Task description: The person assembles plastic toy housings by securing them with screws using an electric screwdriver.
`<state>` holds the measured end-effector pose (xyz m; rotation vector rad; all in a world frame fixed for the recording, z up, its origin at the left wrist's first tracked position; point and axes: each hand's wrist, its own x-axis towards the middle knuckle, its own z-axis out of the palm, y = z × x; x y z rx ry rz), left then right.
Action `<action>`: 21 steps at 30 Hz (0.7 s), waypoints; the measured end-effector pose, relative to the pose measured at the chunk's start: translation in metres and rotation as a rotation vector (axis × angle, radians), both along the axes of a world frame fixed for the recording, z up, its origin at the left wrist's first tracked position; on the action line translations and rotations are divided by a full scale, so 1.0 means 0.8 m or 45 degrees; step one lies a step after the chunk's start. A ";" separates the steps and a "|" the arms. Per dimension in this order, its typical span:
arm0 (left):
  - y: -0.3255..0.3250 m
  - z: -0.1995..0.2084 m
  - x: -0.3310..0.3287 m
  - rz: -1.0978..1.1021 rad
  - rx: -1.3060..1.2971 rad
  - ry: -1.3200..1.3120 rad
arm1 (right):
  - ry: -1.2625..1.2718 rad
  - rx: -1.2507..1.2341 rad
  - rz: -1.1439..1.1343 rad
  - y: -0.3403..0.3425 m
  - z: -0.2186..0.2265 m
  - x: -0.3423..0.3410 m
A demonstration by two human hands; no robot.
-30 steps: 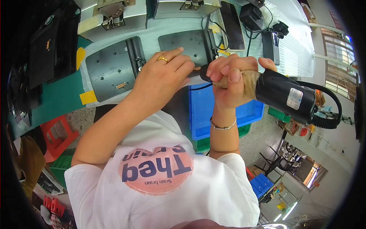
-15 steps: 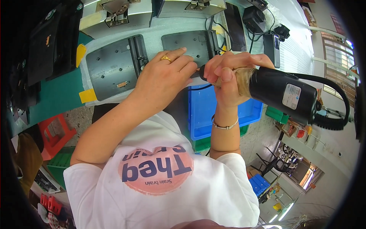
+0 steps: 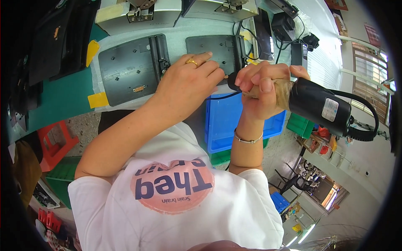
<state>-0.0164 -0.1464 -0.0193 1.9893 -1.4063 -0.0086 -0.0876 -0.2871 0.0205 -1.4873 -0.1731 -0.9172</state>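
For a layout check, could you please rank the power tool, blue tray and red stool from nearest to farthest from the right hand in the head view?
1. Power tool: held in the right hand.
2. Blue tray: below that hand.
3. Red stool: far lower left.

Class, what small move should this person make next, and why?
Probably line up the black corded tool with the lower edge of the right panel. The right hand grips the tool, its dark nose is close to that edge, and the left hand lies partly over the panel, perhaps steadying it. Contact is unclear.
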 end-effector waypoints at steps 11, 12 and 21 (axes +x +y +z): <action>-0.009 -0.002 -0.006 0.112 0.025 -0.167 | -0.040 0.195 -0.089 0.000 0.015 -0.023; -0.009 0.000 -0.007 0.105 0.027 -0.172 | -0.045 0.198 -0.096 0.000 0.014 -0.025; -0.007 0.009 -0.012 0.087 -0.138 -0.088 | -0.142 0.347 -0.043 -0.001 0.018 -0.032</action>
